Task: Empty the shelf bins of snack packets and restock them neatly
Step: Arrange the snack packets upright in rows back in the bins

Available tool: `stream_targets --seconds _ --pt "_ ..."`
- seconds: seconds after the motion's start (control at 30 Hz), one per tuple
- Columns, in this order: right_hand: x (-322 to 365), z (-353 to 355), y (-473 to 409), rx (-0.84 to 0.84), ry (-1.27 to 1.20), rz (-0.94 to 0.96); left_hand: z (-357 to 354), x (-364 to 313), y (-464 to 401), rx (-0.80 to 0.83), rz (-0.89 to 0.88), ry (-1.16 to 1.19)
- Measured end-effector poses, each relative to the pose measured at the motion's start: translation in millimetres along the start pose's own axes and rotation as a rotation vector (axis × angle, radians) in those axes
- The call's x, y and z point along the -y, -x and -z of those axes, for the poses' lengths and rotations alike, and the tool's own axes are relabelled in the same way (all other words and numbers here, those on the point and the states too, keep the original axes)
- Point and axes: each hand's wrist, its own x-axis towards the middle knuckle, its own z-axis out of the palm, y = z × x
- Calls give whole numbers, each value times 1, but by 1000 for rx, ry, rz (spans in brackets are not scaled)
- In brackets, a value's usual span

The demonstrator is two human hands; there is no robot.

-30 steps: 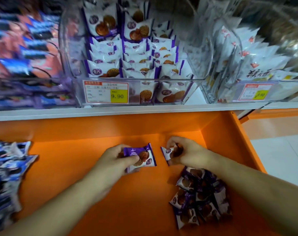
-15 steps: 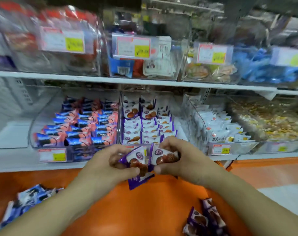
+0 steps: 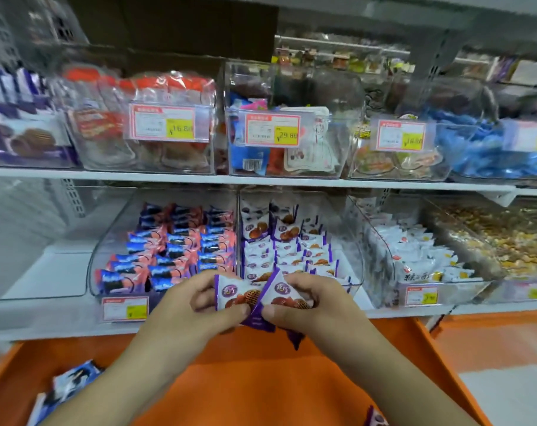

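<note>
You can read "16.80" on the yellow patch of the left price tag (image 3: pixel 163 123) on the upper shelf, and "29.80" on the middle price tag (image 3: pixel 272 130). The other tags and the packet print are too blurred for you to read.

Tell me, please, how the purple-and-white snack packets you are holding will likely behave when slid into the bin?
The purple-and-white snack packets look light: each hand pinches them easily. Their glossy film probably slips, so rows in the clear bin may slump.
</note>
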Motion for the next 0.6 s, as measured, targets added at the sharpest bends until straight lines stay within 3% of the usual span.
stream_targets --seconds 0.2,0.6 --pt "-7 27 -18 3 70 101 -10 1 -26 -29 -95 -190" --pt "-49 109 -48 -433 -45 23 -103 -45 -212 -162 -412 -716"
